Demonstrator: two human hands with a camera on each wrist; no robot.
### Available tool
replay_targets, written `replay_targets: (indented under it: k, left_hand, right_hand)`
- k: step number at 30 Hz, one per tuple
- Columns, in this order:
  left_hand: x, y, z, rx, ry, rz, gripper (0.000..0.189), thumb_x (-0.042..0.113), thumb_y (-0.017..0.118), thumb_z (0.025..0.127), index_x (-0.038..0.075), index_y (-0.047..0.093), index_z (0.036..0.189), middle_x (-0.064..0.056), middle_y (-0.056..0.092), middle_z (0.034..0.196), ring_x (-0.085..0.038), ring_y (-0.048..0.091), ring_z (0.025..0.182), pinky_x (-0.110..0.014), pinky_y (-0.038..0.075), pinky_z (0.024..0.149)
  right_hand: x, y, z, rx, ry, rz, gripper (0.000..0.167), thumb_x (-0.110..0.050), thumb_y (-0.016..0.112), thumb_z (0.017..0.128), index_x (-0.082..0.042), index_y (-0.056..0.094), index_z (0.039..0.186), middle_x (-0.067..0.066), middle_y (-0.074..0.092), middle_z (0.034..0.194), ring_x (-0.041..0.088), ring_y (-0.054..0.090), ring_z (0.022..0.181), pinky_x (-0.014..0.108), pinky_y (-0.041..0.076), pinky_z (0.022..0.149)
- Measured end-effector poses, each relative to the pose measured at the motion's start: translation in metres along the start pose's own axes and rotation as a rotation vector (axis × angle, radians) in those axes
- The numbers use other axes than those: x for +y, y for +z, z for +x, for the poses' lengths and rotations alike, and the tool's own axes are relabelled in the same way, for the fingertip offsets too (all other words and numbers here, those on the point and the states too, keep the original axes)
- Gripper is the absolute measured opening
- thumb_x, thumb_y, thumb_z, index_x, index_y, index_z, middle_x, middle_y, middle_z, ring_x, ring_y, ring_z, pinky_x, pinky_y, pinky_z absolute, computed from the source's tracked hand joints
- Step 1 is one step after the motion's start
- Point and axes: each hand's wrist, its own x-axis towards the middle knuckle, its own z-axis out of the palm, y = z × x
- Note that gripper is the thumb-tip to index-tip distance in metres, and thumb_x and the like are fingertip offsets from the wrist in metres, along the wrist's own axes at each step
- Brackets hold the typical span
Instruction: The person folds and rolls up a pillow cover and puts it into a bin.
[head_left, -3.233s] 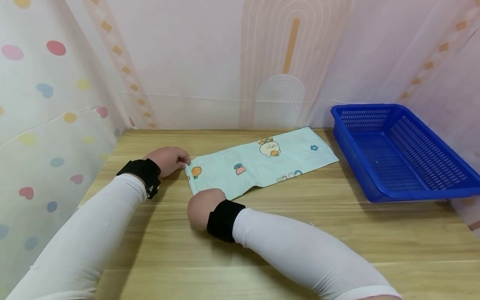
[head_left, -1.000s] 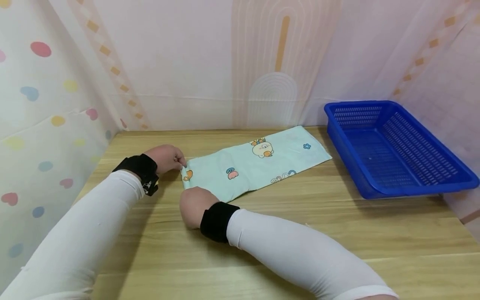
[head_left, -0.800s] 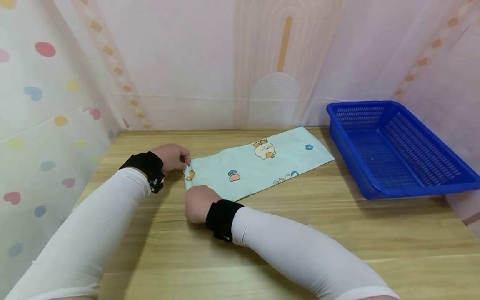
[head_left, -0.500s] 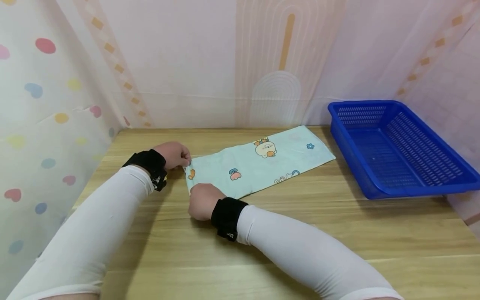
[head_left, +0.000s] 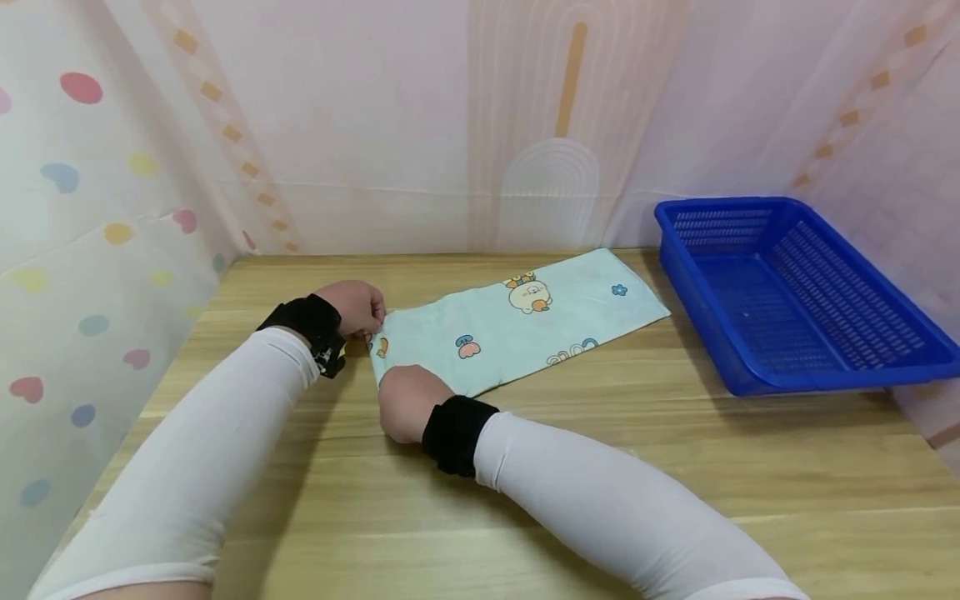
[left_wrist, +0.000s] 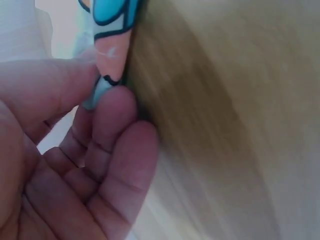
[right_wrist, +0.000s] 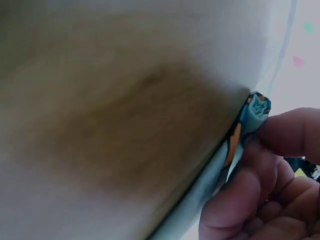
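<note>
A strip of pale mint cloth [head_left: 480, 325] with cartoon prints lies slantwise on the table, its left end turned over in a narrow roll. At the far corner of that end, my left hand [head_left: 354, 307] pinches the edge; in the left wrist view the thumb and fingertips close on the rolled cloth [left_wrist: 114, 55]. My right hand [head_left: 411, 403] holds the near corner, and its fingertips are hidden from the head view. The right wrist view shows the thumb and fingers gripping the coiled end of the cloth [right_wrist: 257, 107].
A blue plastic basket [head_left: 720, 333] with slotted sides stands at the right, just beyond the cloth's far end. The wooden table [head_left: 600, 450] meets a patterned curtain [head_left: 390, 125] at the back, and a dotted curtain [head_left: 97, 275] hangs at the left.
Over the last seconds the cloth's left end has been turned over a little further, and the orange print there is now mostly covered. Both hands keep hold of their corners.
</note>
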Motion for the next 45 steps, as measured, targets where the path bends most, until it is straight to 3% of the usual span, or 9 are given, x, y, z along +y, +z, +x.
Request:
replay_targets:
  k: [8, 10, 15, 19, 25, 36, 40, 45]
  left_hand:
    - [-0.008, 0.007, -0.009, 0.102, 0.122, 0.16, 0.015, 0.012, 0.073, 0.096, 0.014, 0.067, 0.082, 0.002, 0.064, 0.076, -0.017, 0.057, 0.073, -0.031, 0.047, 0.07]
    - [-0.011, 0.007, -0.011, 0.096, 0.144, 0.181, 0.015, 0.011, 0.071, 0.097, 0.015, 0.07, 0.083, 0.003, 0.067, 0.078, -0.017, 0.058, 0.075, -0.032, 0.048, 0.072]
    - [-0.021, 0.005, -0.019, 0.062, 0.121, 0.138, 0.018, 0.002, 0.065, 0.094, 0.015, 0.079, 0.096, 0.0, 0.076, 0.097, -0.02, 0.065, 0.092, -0.038, 0.053, 0.085]
    - [-0.025, 0.005, -0.022, 0.083, 0.127, 0.131, 0.024, -0.002, 0.065, 0.093, 0.016, 0.08, 0.101, -0.002, 0.076, 0.105, -0.023, 0.066, 0.099, -0.045, 0.054, 0.093]
    - [-0.03, 0.007, -0.021, 0.102, 0.157, 0.125, 0.017, 0.001, 0.071, 0.095, 0.015, 0.08, 0.1, -0.001, 0.075, 0.102, -0.02, 0.065, 0.094, -0.044, 0.055, 0.09]
    - [-0.023, 0.005, -0.023, 0.086, 0.113, 0.124, 0.011, 0.012, 0.071, 0.099, 0.018, 0.08, 0.097, 0.0, 0.074, 0.104, -0.02, 0.06, 0.093, -0.041, 0.05, 0.091]
    - [-0.021, 0.004, -0.021, 0.075, 0.115, 0.145, 0.012, 0.015, 0.07, 0.101, 0.018, 0.079, 0.094, 0.002, 0.073, 0.098, -0.018, 0.058, 0.089, -0.037, 0.049, 0.086]
    - [-0.019, 0.003, -0.015, 0.045, 0.114, 0.203, 0.014, 0.015, 0.067, 0.103, 0.018, 0.076, 0.092, 0.004, 0.067, 0.088, -0.017, 0.055, 0.081, -0.032, 0.044, 0.076]
  right_hand:
    - [-0.009, 0.004, -0.012, 0.047, -0.126, -0.175, 0.033, -0.01, 0.06, 0.103, -0.015, 0.057, 0.07, -0.005, 0.057, 0.067, 0.007, 0.049, 0.059, 0.02, 0.042, 0.052]
    - [-0.012, 0.006, -0.014, 0.055, -0.149, -0.225, 0.033, -0.012, 0.061, 0.103, -0.016, 0.059, 0.07, -0.005, 0.061, 0.069, 0.006, 0.053, 0.06, 0.02, 0.044, 0.053]
    - [-0.018, 0.01, -0.016, 0.076, -0.148, -0.279, 0.029, -0.015, 0.063, 0.102, -0.018, 0.062, 0.073, -0.006, 0.067, 0.073, 0.006, 0.061, 0.064, 0.021, 0.051, 0.058]
    - [-0.014, 0.01, -0.014, 0.089, -0.135, -0.255, 0.024, -0.015, 0.064, 0.101, -0.018, 0.064, 0.077, -0.006, 0.068, 0.076, 0.006, 0.062, 0.068, 0.021, 0.053, 0.061]
    - [-0.013, 0.009, -0.01, 0.071, -0.113, -0.196, 0.024, -0.014, 0.065, 0.1, -0.017, 0.064, 0.076, -0.006, 0.066, 0.076, 0.006, 0.057, 0.067, 0.021, 0.05, 0.06]
    - [-0.009, 0.005, -0.008, 0.017, -0.067, -0.111, 0.027, -0.012, 0.065, 0.099, -0.015, 0.058, 0.074, -0.006, 0.053, 0.067, 0.009, 0.048, 0.061, 0.021, 0.042, 0.053]
    - [-0.004, 0.003, -0.005, -0.019, -0.038, -0.058, 0.032, -0.011, 0.064, 0.099, -0.015, 0.055, 0.069, -0.006, 0.048, 0.065, 0.01, 0.045, 0.059, 0.021, 0.039, 0.051]
    - [0.005, -0.003, 0.002, -0.071, 0.046, 0.089, 0.043, -0.01, 0.063, 0.099, -0.016, 0.046, 0.06, -0.005, 0.039, 0.06, 0.012, 0.04, 0.052, 0.022, 0.033, 0.048]
